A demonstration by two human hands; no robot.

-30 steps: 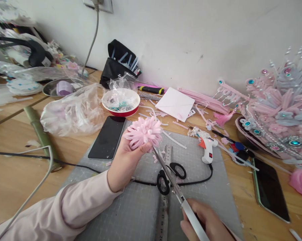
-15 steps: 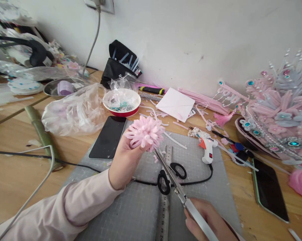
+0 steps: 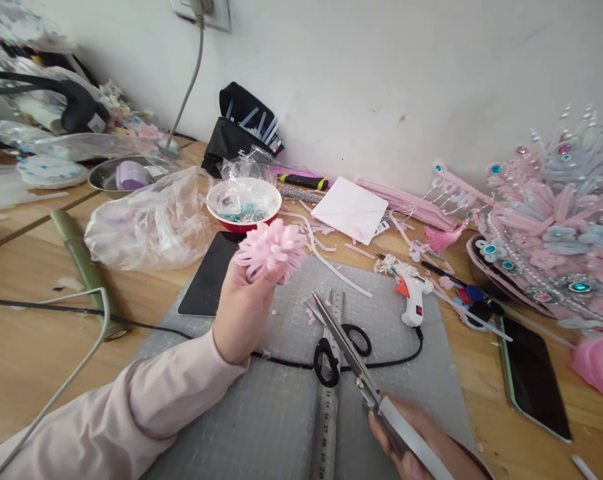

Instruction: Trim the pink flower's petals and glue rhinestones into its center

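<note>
In my left hand (image 3: 246, 303) is a fluffy pink pompom-like flower (image 3: 271, 250) of many short looped, fuzzy strips. Its underside is hidden by my closed fingers. My right hand (image 3: 406, 433), at the lower right, is wrapped round the silver handles of long metal shears (image 3: 366, 387). Their narrow blades point up and left, apart from the flower. Beneath the blades, black-handled scissors (image 3: 326, 363) lie across a steel ruler (image 3: 326, 427) on the grey cutting mat (image 3: 261, 420).
A white glue gun (image 3: 415, 300) lies right of the ruler, its black cord crossing the mat. Phones lie behind my left hand and at the right (image 3: 534, 380). A red-rimmed bowl (image 3: 244, 223), plastic bag (image 3: 149, 220) and pink-and-blue beaded headdress (image 3: 561, 247) stand around the mat.
My left hand has drawn the pink flower up and slightly left, away from the shears. The shears' tips, earlier at the flower's lower edge, are now clear of it. My right hand has shifted slightly rightward.
</note>
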